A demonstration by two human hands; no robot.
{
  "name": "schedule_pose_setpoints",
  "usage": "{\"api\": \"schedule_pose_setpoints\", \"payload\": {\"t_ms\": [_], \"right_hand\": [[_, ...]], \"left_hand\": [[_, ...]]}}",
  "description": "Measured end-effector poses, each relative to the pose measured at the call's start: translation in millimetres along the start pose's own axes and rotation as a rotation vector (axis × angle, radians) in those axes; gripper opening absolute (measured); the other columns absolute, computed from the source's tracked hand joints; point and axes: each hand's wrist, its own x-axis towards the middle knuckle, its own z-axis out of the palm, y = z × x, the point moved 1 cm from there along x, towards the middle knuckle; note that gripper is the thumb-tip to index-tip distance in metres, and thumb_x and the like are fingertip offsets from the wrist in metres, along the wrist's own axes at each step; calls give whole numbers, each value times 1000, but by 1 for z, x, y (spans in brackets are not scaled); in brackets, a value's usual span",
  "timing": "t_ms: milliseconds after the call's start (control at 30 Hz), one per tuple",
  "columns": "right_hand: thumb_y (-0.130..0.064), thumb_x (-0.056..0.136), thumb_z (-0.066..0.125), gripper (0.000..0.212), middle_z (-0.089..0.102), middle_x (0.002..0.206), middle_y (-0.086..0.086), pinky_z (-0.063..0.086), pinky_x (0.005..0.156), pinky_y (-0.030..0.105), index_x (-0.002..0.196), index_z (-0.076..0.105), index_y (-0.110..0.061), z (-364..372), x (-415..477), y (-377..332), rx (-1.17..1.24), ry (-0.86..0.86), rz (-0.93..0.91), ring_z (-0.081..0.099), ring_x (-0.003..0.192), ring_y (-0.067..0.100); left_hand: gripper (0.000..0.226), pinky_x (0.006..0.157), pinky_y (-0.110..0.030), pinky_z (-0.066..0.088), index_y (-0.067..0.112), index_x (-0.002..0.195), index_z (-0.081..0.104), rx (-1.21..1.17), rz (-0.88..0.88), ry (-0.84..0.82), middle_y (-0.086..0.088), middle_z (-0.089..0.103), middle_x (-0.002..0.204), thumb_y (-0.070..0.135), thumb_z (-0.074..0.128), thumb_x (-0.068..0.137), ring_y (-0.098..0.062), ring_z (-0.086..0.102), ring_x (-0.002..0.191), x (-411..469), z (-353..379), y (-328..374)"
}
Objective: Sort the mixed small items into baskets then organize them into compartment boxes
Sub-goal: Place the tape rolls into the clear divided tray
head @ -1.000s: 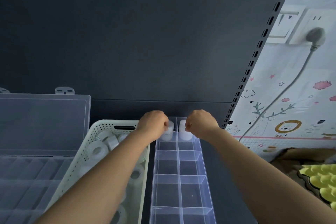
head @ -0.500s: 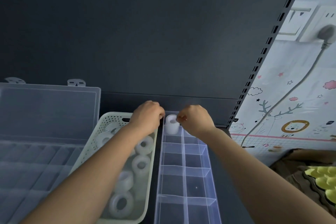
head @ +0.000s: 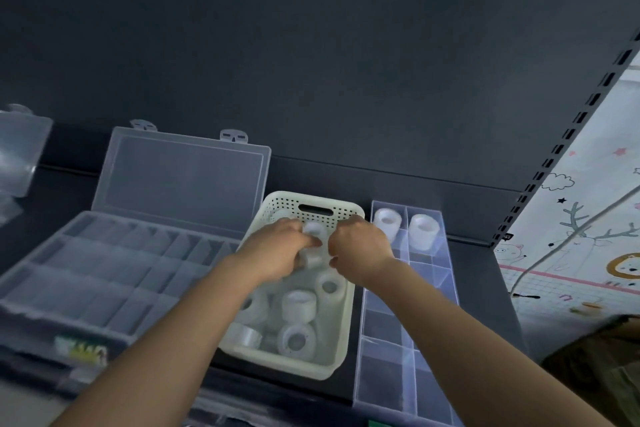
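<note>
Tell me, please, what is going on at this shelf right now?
A person is moving white tape rolls from the cream basket into the clear compartment box beside it. Two rolls stand in the box's two far compartments; the rest look empty. Both hands are in the basket: the left hand seems to curl round one roll, while whether the right hand holds anything is unclear in the blur.

Only 2 limbs of the person show, w/ nothing worn on either. Left forearm (head: 166, 340) & right forearm (head: 467, 333) are bare right to the bottom edge of the view, smooth, slim at the wrist, looking wider nearer the cam. Left hand (head: 277, 250) & right hand (head: 360, 248) are bare too; mostly backs & knuckles show, the left a bit motion-blurred.
</note>
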Motion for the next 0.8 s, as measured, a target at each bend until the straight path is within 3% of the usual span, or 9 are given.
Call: {"api": "schedule_pose_setpoints", "payload": {"t_ms": [167, 333, 500, 633, 800], "right_hand": [[-30, 90, 59, 23, 64, 106, 4, 40, 74, 29, 103, 67, -13, 0, -1, -1, -37, 26, 11, 51, 109, 24], [-30, 91, 58, 19, 67, 102, 2, 42, 77, 27, 100, 69, -16, 0, -5, 5, 102, 104, 65, 51, 109, 22], [-26, 91, 59, 16, 67, 104, 1, 46, 79, 32, 100, 68, -16, -14, -12, 15, 323, 227, 171, 51, 107, 21], [-24, 90, 61, 16, 66, 100, 2, 45, 74, 32, 98, 69, -14, -32, -21, 41, 338, 421, 324, 53, 103, 22], [-22, 91, 60, 16, 67, 100, 3, 48, 76, 32, 97, 72, -13, -39, -44, 86, 237, 374, 425, 54, 101, 22]], "left_hand": [[32, 85, -35, 42, 21, 114, 58, 169, 77, 74, 1, 51, 116, 18, 66, 83, -21, 44, 112, 2, -7, 5], [33, 86, -31, 42, 20, 114, 64, 182, 71, 20, 1, 52, 114, 23, 70, 82, -21, 45, 115, 5, -6, 2], [23, 83, -32, 45, 21, 100, 69, -89, -27, 53, 5, 48, 103, 29, 74, 79, -17, 50, 103, 6, -14, 1], [19, 76, -32, 47, 16, 89, 74, -396, -64, 305, 4, 54, 89, 23, 82, 73, -17, 57, 80, 16, -37, 18], [13, 72, -35, 50, 13, 89, 76, -464, 43, 388, -1, 60, 89, 19, 78, 78, -20, 60, 77, 40, -45, 58]]}}
